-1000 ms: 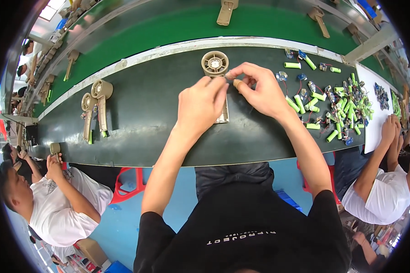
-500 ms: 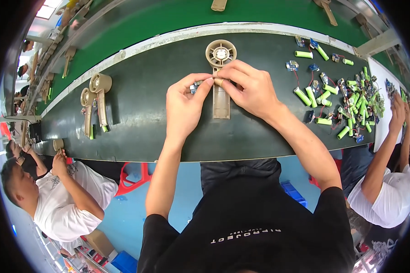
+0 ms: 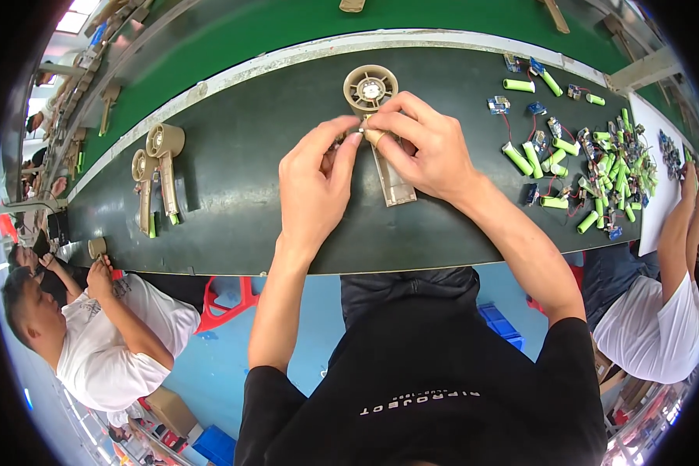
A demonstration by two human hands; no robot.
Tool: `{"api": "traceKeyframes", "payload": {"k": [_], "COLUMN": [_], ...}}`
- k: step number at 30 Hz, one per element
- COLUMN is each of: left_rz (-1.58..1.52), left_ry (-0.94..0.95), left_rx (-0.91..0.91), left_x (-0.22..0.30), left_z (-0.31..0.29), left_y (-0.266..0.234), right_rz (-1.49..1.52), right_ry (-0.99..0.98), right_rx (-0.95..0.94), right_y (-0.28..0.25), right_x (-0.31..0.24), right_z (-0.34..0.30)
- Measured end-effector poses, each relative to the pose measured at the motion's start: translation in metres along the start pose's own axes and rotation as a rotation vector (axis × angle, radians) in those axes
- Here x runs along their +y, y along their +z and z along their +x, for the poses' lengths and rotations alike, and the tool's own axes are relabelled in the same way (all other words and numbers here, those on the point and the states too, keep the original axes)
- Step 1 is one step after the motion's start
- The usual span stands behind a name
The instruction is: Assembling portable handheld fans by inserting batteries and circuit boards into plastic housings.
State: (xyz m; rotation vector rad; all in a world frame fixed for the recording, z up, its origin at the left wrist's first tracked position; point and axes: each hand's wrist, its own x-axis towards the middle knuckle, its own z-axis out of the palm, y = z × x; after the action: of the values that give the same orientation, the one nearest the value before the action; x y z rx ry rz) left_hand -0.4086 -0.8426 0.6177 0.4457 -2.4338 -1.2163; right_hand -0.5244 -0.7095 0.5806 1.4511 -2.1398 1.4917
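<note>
A tan handheld fan housing (image 3: 396,189) lies on the dark worktable, its round slotted head away from me and its handle slanting toward me and to the right. Over the neck my two hands meet, fingertips almost touching. My left hand (image 3: 311,182) is closed in a pinch on a small circuit board, which its fingers now mostly hide. Thumb and forefinger of my right hand (image 3: 427,151) are pinched together beside it; a tiny pale piece shows between the fingertips, too small to name.
Two more tan fan housings (image 3: 165,141) with green cells lie at the left. A heap of green battery cells (image 3: 617,175) wired to blue boards covers the table's right end. Beyond a pale rail (image 3: 287,56) runs a green belt (image 3: 272,39). People sit at both sides.
The fan housing has turned, its handle end swinging right and its head shifting slightly left. My left fingers have closed further over the circuit board. Both hands stay near the neck.
</note>
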Motion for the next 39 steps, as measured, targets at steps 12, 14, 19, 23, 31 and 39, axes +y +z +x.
{"api": "traceKeyframes", "payload": {"k": [12,14,19,23,31,39], "left_rz": [-0.048,-0.071,-0.104,-0.084,-0.018,-0.053], "left_ry": [0.130,0.139,0.144,0.184,0.244,0.233], "left_rx": [0.080,0.084,0.100,0.132,0.126,0.100], "left_x": [-0.019,-0.019,-0.023,-0.024,-0.026,-0.025], "left_z": [-0.015,-0.015,-0.015,-0.014,-0.012,-0.010], "left_y": [0.010,0.012,0.018,0.020,0.020,0.019], "right_rz": [0.012,0.018,-0.010,-0.019,-0.158,-0.251], "right_ry": [-0.014,-0.011,-0.034,-0.048,-0.132,-0.197], "right_rx": [0.090,0.093,0.083,0.084,0.080,0.055], "right_y": [0.006,0.006,0.006,0.004,0.003,0.002], "right_x": [-0.001,-0.001,0.000,0.000,0.002,0.001], "right_z": [0.002,0.002,0.002,0.002,0.004,0.007]}}
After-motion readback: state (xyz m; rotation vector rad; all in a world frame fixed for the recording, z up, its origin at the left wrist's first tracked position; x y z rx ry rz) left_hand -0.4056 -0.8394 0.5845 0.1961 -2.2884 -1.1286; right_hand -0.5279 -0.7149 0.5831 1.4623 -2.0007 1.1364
